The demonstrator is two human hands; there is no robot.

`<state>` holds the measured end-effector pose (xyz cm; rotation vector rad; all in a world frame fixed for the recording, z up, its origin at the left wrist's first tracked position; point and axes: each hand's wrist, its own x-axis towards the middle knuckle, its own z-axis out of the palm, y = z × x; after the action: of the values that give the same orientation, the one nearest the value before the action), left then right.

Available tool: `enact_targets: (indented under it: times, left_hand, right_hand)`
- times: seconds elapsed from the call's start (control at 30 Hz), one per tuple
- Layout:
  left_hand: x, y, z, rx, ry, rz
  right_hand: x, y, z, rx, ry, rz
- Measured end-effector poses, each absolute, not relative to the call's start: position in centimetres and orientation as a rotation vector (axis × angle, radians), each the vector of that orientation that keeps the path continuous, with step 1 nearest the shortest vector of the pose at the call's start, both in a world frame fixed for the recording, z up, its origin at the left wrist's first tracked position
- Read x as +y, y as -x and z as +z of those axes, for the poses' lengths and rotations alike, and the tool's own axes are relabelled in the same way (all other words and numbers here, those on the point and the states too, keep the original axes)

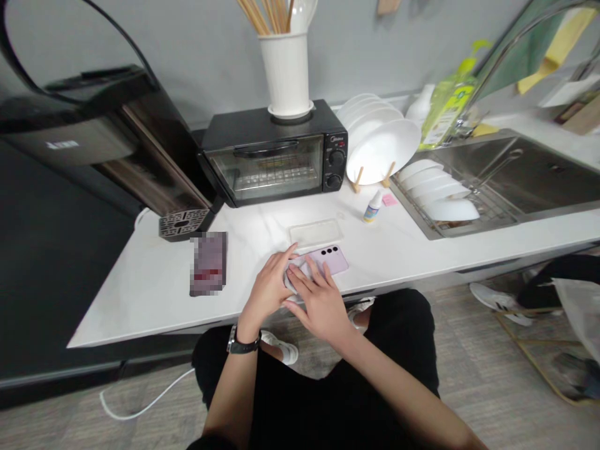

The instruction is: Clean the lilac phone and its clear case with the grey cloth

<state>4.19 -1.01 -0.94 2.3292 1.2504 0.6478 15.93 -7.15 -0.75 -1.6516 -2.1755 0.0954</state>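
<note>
A light purple phone (335,259) lies back up near the counter's front edge, its three camera lenses at the right end. My left hand (272,284) holds the phone's left end, thumb and fingers apart around it. My right hand (319,300) presses a pale grey cloth (291,281) onto the phone's back with its fingers. The cloth is partly hidden under the fingers. Just behind the phone lies a clear phone case (316,233). A small white spray bottle (373,207) stands farther right, beside a pink sticky note (389,200).
A dark, pixelated flat object (209,262) lies on the left of the white counter (154,300). Behind are a drinks machine (154,144), a toaster oven (276,156) with a utensil holder (288,75), and racked plates (384,150). The sink (525,181) is at right.
</note>
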Motion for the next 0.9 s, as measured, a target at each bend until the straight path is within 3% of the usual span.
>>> enact_targets:
  times: [0.27,0.6,0.9]
  left_hand:
    - [-1.1,-4.3,-1.0,1.274,-2.286,0.672]
    - [-1.0,-4.2,-0.9,1.25,-2.316,0.649]
    - [-1.0,-4.1,-0.9,1.274,-2.258,0.671]
  right_hand:
    - [-7.0,-22.2,-1.3,-2.037,1.895,-0.041]
    - [-6.9,-16.0,-0.8,-2.207,1.672,0.068]
    - [-7.5,-21.9,-1.1,-2.078,1.906,-0.013]
